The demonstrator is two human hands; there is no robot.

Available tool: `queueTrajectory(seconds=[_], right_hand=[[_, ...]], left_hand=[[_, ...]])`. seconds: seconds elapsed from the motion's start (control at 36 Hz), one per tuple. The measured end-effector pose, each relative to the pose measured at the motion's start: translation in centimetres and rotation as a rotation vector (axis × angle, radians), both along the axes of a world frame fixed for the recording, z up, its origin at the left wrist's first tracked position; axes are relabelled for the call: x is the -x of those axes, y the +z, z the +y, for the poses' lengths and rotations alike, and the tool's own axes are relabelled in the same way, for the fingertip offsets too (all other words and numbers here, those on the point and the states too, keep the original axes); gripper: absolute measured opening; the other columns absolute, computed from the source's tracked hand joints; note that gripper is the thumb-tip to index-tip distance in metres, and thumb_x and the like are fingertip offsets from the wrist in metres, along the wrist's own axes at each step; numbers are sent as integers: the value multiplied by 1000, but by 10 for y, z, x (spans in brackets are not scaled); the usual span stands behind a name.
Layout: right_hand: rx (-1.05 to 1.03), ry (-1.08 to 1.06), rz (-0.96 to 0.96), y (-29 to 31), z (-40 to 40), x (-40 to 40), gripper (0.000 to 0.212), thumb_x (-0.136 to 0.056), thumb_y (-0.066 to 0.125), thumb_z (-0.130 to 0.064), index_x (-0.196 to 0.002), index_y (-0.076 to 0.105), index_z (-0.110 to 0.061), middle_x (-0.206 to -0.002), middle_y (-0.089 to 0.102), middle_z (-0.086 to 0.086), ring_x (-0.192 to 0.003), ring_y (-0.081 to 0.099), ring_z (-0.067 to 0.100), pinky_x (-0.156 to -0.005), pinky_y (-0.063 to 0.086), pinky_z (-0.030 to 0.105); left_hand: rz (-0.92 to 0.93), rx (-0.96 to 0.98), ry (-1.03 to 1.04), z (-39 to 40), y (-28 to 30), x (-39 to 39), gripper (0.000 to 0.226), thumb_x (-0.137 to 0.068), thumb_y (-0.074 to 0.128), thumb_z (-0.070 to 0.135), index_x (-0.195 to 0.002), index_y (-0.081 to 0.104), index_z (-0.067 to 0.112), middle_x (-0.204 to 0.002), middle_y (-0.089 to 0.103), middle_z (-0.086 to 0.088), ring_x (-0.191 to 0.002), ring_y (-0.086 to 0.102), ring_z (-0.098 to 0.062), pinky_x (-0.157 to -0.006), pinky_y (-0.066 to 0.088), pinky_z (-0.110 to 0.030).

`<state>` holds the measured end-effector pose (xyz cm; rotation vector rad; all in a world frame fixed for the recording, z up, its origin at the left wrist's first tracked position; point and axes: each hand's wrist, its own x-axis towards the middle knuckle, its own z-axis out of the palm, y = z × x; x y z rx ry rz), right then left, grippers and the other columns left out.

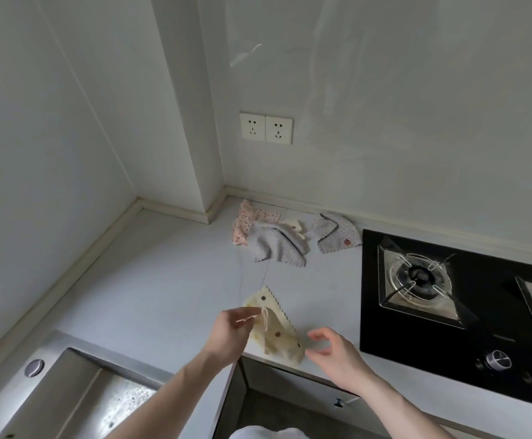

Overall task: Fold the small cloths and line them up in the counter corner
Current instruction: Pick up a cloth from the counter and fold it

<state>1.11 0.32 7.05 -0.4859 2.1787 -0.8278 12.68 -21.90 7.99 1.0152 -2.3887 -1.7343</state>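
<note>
cream cloth: dark dots | pink cloth: speckled | hob: black

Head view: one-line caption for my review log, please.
Left hand pinches a cream dotted cloth at the counter edge; right hand hovers open beside it.

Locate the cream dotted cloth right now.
In the head view, the cream dotted cloth with a scalloped edge lies at the counter's front edge, left of the black gas hob, pinched by the left hand.
</note>
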Motion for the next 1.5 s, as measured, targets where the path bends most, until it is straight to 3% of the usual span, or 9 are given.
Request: queueTrajectory(seconds=[0.08,0.22,0.42,0.56,0.72,0.92,1.17,1.31,1.5], right_hand=[[7,0,-5,-2,-15,-1,52,-89,72,-41,-135,49,-30,-130,54,-17,-101,61,0,-73,48,16],[42,17,67,1,-38,-4,60,-82,76,-39,-135,48,-34,-126,57,-16,-112,56,7,-91,47,23],[180,-26,216,26,-58,-7,14,-85,76,-38,-81,63,-40,-84,64,-21,-84,62,-1,-73,45,16],[203,-37,162,25,-44,2,15,-88,69,-41,-83,73,-27,-85,73,-12,-83,66,1,-79,53,27],[283,40,210,42,-14,12,28,-95,65,-34,-70,63,-23,-61,59,-14,-57,48,0,-57,35,16],[285,146,270,70,15,19,37,-101,55,-36,-65,54,-28,-55,52,-14,-51,43,4,-52,32,17],[172,268,371,88,62,27,17,-99,56,-24,-87,65,-32,-68,61,-24,-63,57,-6,-57,38,10],[197,235,287,91,75,28,20,-98,46,-20,-80,55,-23,-72,58,-14,-65,50,6,-64,48,33],[235,228,205,98,89,25,27,-96,40,-12,-73,48,-22,-67,52,-14,-66,43,5,-64,36,27]], left_hand=[[77,-169,77,1,17,1,31,-101,56,5,-99,75,29,-104,75,15,-102,67,4,-80,48,-3],[146,-271,73,3,33,-1,27,-99,56,1,-106,78,16,-106,78,3,-111,69,-12,-105,48,-26],[236,-283,20,10,57,-4,24,-98,60,0,-107,79,12,-106,78,-5,-107,70,-23,-101,50,-33],[239,-218,107,12,72,-7,16,-94,68,5,-100,80,13,-99,79,1,-100,73,-15,-86,55,-19],[169,-120,216,19,75,-5,11,-85,79,15,-95,75,16,-91,78,4,-92,73,-10,-81,52,-23],[146,111,-201,56,83,17,57,-86,78,27,-137,53,34,-127,58,19,-108,63,-2,-83,60,-26],[112,405,-326,91,92,35,68,-94,63,16,-152,36,38,-92,61,17,-69,63,-2,-73,49,-17],[-18,575,-437,99,88,36,44,-95,59,22,-135,57,38,-95,61,11,-81,60,-9,-85,49,-27],[69,500,-397,113,75,27,37,-93,68,29,-128,58,35,-130,52,11,-108,58,-8,-90,53,-27]])
